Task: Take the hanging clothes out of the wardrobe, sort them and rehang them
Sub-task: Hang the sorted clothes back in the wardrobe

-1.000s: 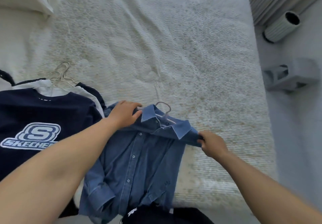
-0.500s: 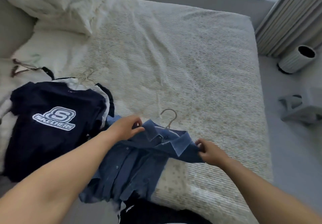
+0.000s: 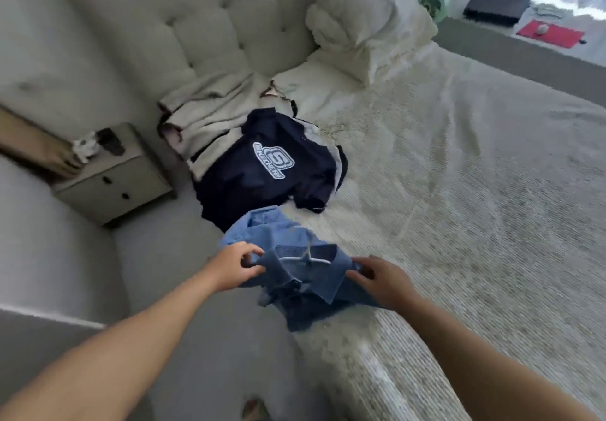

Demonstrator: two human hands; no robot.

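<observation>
A blue denim shirt [image 3: 305,276] on a pale hanger [image 3: 306,258] is lifted at the near corner of the bed. My left hand [image 3: 234,266] pinches its left shoulder. My right hand [image 3: 380,278] grips the right shoulder. Part of the shirt bunches up behind my hands and the rest droops over the bed edge. Behind it a navy T-shirt with a white logo [image 3: 272,171] lies on a pile of other hung clothes. Beige garments [image 3: 210,119] lie beyond that pile, towards the headboard.
The bed [image 3: 475,191] has a cream textured cover, with white pillows [image 3: 364,23] at the tufted headboard [image 3: 183,20]. A grey bedside cabinet [image 3: 114,174] stands left of the bed on grey floor. A ledge at the far right carries a black box [image 3: 496,5] and a red mat.
The view has swung left and up, bringing the headboard and bedside cabinet into sight. Both hands have lifted the denim shirt off the bed and pulled it towards the near corner, bunching it.
</observation>
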